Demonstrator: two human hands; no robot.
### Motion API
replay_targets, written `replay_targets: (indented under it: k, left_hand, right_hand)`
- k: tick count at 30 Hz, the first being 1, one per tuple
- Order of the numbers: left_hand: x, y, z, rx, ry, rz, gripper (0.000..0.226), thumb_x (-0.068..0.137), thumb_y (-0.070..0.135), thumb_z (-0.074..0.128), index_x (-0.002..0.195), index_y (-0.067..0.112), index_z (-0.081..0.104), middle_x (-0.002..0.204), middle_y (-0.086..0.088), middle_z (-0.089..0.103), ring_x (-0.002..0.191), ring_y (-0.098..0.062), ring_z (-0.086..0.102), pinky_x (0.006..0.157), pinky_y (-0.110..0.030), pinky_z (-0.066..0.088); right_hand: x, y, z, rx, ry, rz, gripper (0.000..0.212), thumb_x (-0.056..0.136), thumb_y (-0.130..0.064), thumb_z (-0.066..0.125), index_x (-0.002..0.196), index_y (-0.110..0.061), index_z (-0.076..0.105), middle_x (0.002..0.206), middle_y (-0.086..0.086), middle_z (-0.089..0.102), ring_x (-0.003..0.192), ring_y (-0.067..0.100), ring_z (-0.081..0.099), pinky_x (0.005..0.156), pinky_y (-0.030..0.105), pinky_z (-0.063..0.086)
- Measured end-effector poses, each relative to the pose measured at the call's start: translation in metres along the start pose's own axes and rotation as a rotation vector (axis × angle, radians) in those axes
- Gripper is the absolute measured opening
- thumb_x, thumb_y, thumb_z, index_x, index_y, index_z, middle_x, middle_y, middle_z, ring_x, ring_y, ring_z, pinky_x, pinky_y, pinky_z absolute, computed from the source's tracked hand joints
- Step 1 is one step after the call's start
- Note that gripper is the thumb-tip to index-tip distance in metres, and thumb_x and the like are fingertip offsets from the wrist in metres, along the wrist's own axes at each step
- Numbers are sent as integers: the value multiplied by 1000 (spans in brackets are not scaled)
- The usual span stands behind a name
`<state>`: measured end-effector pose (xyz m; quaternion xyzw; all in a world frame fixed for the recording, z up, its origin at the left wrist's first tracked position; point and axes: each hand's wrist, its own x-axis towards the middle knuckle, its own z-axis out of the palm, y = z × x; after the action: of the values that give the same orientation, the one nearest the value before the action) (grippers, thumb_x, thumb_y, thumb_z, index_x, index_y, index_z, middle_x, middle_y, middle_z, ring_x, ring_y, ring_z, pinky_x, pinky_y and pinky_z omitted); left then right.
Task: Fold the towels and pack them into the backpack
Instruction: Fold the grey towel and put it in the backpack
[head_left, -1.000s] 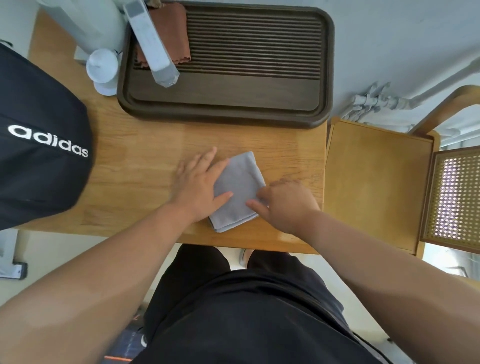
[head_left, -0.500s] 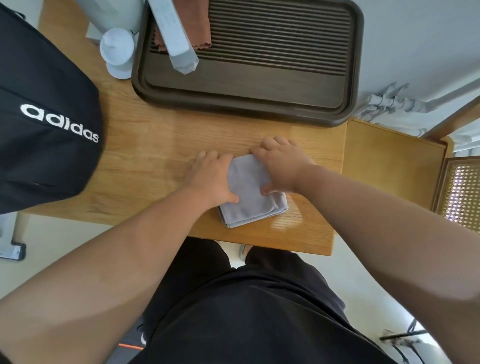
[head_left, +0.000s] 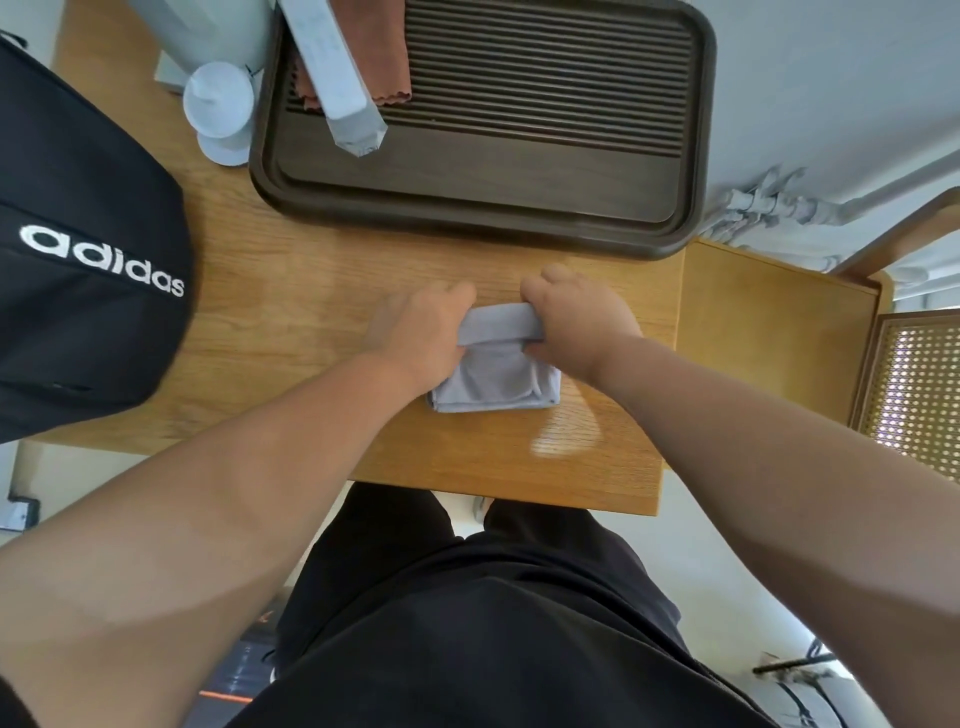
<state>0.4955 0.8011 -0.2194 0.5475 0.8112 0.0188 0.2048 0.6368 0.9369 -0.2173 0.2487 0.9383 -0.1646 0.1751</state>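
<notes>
Table (head_left: 291, 332): bears the items below.
Towel (head_left: 493, 384): on the table, right of centre, near the front edge.
Left hand (head_left: 415, 338), right hand (head_left: 576, 322): at the towel's left and right sides, both gripping its far edge.
Tray (head_left: 467, 208): on the table, behind the towel.
Cloth (head_left: 395, 62): in the tray's far left corner, under a long block (head_left: 337, 78).
Cup (head_left: 218, 104): just left of the tray.
Backpack (head_left: 78, 260): at the table's left end.
Chair (head_left: 769, 338): right of the table.

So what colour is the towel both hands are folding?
The towel is plain light grey with no pattern; the head view shows it clearly.
</notes>
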Motion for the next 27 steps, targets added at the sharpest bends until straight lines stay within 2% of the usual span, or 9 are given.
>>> replay_targets:
  k: [3,6,8,10,12,16,19,22,27]
  left_hand:
    - [3,-3,-5,105,147,55,23,84,14,67,102,23,55,92,0,53,85,-24,51,75,-35,37]
    - [-8,-5,-3,152,151,124,40,85,14,65,124,23,58,109,-4,56,101,-27,51,87,-40,38]
    - [-24,-2,5,117,110,153,56,88,23,65,142,21,48,133,-6,54,121,-28,50,104,-43,37]
    - [-41,2,16,130,67,144,71,92,40,60,154,18,32,157,-7,37,144,-27,35,121,-49,23]
    - [-55,6,29,175,34,139,82,94,53,49,159,15,17,167,-8,18,153,-27,17,124,-53,8]
    - [-70,11,55,176,-80,112,94,95,63,35,158,12,-11,167,-11,-15,154,-28,-13,125,-52,-4]
    - [-72,17,66,182,-130,68,97,95,66,28,154,11,-25,161,-13,-31,149,-29,-29,123,-51,-11]
    - [-69,22,72,185,-146,35,97,95,68,24,152,8,-30,158,-17,-36,148,-32,-31,123,-53,-10]
    - [-68,22,74,162,-164,26,90,99,62,20,150,9,-31,158,-15,-37,147,-30,-34,123,-52,-11]
  right_hand:
    - [-8,4,1,27,202,-11,40,79,-29,76,108,-24,49,109,-2,45,96,18,47,79,33,49]
    - [-22,6,9,-4,142,-73,59,73,-37,82,119,-24,47,119,-2,50,105,20,51,88,37,52]
    - [-31,7,20,-20,145,-85,57,75,-33,82,119,-23,48,121,-1,53,108,22,53,87,38,53]
    - [-36,4,34,-70,221,-118,46,77,-23,80,113,-18,52,116,4,56,100,26,56,81,40,54]
    - [-40,1,48,-116,320,-144,33,77,-11,76,103,-14,56,107,7,58,89,29,56,74,40,52]
    - [-49,-1,65,-97,321,-75,28,79,-10,71,103,-13,57,112,11,56,93,33,54,78,42,48]
    - [-56,2,62,-76,150,-37,41,81,-42,63,114,-20,52,134,11,47,115,34,50,95,46,42]
    - [-60,-2,52,-98,114,-57,63,87,-73,41,124,-23,49,149,11,41,137,36,38,113,53,30]
    - [-41,-31,45,-96,164,-11,68,103,-59,10,159,-22,20,168,8,11,156,30,-1,122,60,6]
